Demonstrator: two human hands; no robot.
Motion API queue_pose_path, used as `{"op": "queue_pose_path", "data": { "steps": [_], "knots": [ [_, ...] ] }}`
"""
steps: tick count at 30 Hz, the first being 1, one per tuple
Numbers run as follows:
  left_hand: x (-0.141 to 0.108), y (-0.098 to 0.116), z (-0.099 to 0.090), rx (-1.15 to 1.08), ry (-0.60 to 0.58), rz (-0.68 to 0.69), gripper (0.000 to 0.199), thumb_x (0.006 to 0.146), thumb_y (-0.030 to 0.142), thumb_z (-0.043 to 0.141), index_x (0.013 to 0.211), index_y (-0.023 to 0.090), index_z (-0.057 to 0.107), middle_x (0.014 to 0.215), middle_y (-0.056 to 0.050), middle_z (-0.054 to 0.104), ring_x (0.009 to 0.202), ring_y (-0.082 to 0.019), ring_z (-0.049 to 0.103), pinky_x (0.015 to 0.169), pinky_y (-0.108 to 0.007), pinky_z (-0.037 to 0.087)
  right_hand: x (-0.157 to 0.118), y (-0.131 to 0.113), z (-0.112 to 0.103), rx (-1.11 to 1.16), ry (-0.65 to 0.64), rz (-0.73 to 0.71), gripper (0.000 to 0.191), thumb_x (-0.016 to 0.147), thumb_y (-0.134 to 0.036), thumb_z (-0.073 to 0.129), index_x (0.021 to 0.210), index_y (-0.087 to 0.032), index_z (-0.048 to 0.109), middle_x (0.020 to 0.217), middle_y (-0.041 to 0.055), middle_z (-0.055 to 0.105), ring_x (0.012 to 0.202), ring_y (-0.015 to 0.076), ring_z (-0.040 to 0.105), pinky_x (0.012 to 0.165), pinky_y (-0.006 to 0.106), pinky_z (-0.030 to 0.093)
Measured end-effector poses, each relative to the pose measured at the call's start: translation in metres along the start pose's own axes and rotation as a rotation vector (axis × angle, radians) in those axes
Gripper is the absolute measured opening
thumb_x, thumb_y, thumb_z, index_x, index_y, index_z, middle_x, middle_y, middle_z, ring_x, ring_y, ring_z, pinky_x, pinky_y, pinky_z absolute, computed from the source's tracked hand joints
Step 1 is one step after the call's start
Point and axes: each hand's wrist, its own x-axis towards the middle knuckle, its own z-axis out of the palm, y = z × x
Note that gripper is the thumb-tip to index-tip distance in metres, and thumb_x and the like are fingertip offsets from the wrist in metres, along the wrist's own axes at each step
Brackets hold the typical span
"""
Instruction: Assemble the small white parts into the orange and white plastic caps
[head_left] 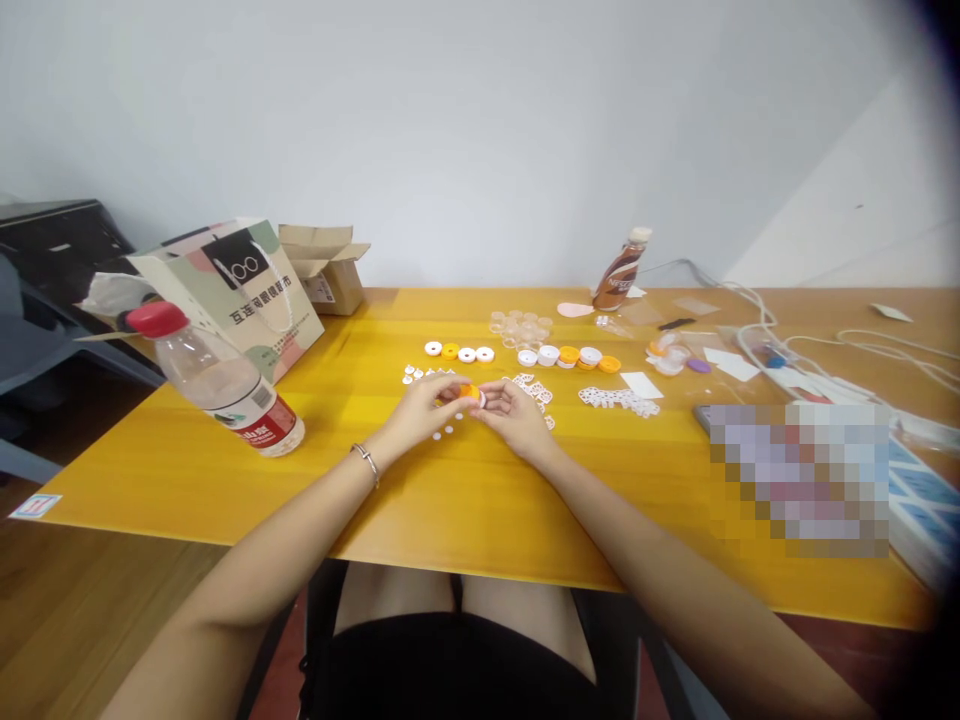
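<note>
My left hand [433, 409] and my right hand [517, 414] meet above the middle of the table, both closed on one small round orange-and-white plastic piece [471, 392]. The fingers cover part of it. Beyond them stand a short row of white and orange round caps [466, 354] and, to the right, a second row of round pieces [568, 356]. Small white pieces [411, 375] lie behind my left hand, and several white discs [448, 430] lie just below the fingers. White lattice-like parts [534, 388] are partly hidden behind my right hand.
A tall plastic bottle [225, 385] and a paper bag [247, 290] stand at left, near a cardboard box [337, 275]. Clear cups [520, 328] and a brown drink bottle [621, 270] are at the back. More white lattice parts [619, 402] and white cables [761, 310] lie right.
</note>
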Motion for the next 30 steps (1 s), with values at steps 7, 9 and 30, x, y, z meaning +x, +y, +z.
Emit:
{"op": "queue_pose_path", "data": {
  "steps": [7, 9, 30],
  "knots": [
    [-0.001, 0.000, 0.001, 0.022, -0.003, 0.013, 0.032, 0.072, 0.039, 0.060, 0.094, 0.015, 0.063, 0.080, -0.005, 0.062, 0.069, -0.012, 0.056, 0.065, -0.024, 0.046, -0.001, 0.000, 0.001, 0.000, -0.038, -0.007, 0.037, 0.056, -0.023, 0.072, 0.086, -0.020, 0.051, 0.079, -0.0010, 0.059, 0.073, 0.0117, 0.059, 0.078, 0.031, 0.047],
    [-0.001, 0.001, 0.000, 0.033, 0.003, 0.009, 0.032, 0.072, 0.040, 0.060, 0.092, 0.016, 0.063, 0.079, -0.005, 0.062, 0.068, -0.012, 0.056, 0.064, -0.024, 0.046, -0.002, 0.001, 0.001, -0.002, -0.047, -0.015, 0.037, 0.057, -0.023, 0.071, 0.088, -0.021, 0.050, 0.080, -0.0012, 0.058, 0.073, 0.0116, 0.059, 0.078, 0.031, 0.048],
    [-0.001, 0.005, 0.000, -0.084, -0.067, -0.091, 0.031, 0.071, 0.040, 0.059, 0.084, 0.012, 0.061, 0.077, -0.004, 0.061, 0.065, -0.012, 0.055, 0.059, -0.023, 0.046, -0.010, -0.005, 0.002, -0.212, -0.027, -0.184, 0.036, 0.065, -0.024, 0.065, 0.096, -0.024, 0.047, 0.083, 0.0000, 0.058, 0.076, 0.0135, 0.059, 0.075, 0.032, 0.048]
  ]
}}
